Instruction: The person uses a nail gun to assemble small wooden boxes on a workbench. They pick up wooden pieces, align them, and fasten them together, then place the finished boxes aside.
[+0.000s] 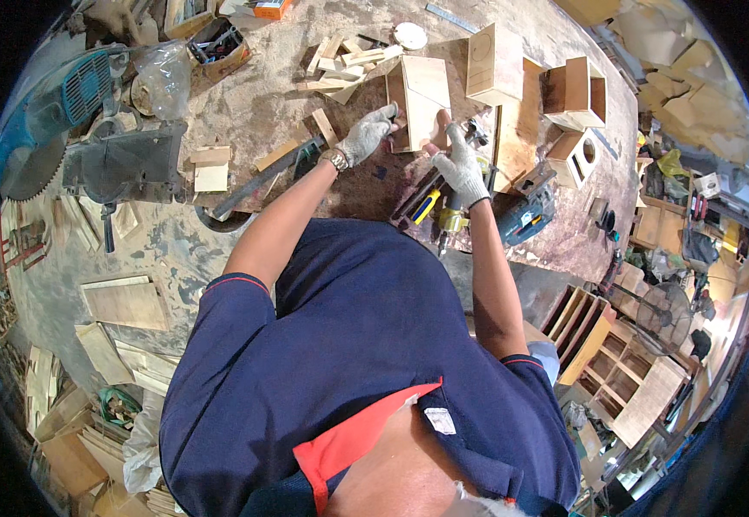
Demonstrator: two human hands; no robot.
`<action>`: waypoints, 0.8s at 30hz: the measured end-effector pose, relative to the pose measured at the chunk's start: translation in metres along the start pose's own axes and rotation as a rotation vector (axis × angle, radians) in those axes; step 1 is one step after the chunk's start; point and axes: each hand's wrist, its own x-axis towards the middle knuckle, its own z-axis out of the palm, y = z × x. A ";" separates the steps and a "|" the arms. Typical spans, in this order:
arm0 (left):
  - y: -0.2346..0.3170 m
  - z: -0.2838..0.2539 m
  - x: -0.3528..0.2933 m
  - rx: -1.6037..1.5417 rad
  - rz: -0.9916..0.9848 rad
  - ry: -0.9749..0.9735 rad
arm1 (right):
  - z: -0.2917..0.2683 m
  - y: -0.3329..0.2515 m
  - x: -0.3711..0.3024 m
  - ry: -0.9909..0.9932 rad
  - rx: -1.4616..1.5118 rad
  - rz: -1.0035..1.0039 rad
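A pale plywood box [426, 95] stands on the workbench in front of me, a line or seam slanting across its top face. My left hand [366, 138], in a light knit glove with bare fingertips, has its fingers against the box's left side. At the near right corner, my right hand [462, 168], gloved the same way, grips with thumb and forefinger apart on the wood. Under and beside the right hand lie a yellow-and-black handled tool [426, 207] and a yellow metal tool [452, 221]. The box's underside is hidden.
Wood offcuts [344, 69] lie beyond the box. More wooden boxes [493, 65] stand to the right, near a blue jigsaw [525, 215]. A blue mitre saw [86, 90] sits at far left. A clamp bar [258, 179] lies by my left forearm.
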 end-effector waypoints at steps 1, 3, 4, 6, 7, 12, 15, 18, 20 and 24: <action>-0.001 -0.003 0.004 0.094 0.076 -0.034 | 0.002 0.003 0.000 0.023 0.004 -0.033; -0.003 -0.009 0.009 0.245 0.131 -0.056 | 0.003 0.005 0.000 0.013 0.038 -0.036; -0.004 -0.010 0.011 0.283 0.146 -0.073 | 0.003 0.004 0.000 0.008 0.053 -0.027; -0.007 -0.013 0.012 0.394 0.211 -0.117 | 0.001 0.000 0.001 -0.006 0.073 0.017; -0.009 -0.014 0.010 0.468 0.160 -0.117 | 0.001 -0.002 0.000 -0.014 0.083 0.041; -0.020 -0.014 0.005 0.388 0.174 -0.177 | -0.001 -0.012 0.000 -0.060 0.077 0.065; -0.018 -0.013 0.005 0.394 0.251 -0.198 | -0.001 -0.014 0.000 -0.054 0.050 0.034; -0.009 -0.009 0.005 0.555 0.235 -0.265 | -0.001 -0.014 0.000 -0.042 0.064 0.023; -0.002 -0.006 0.004 0.884 0.158 -0.312 | 0.000 -0.013 0.001 -0.046 0.091 0.053; -0.003 0.010 -0.006 1.097 0.105 -0.281 | 0.001 -0.009 0.001 -0.015 0.058 0.025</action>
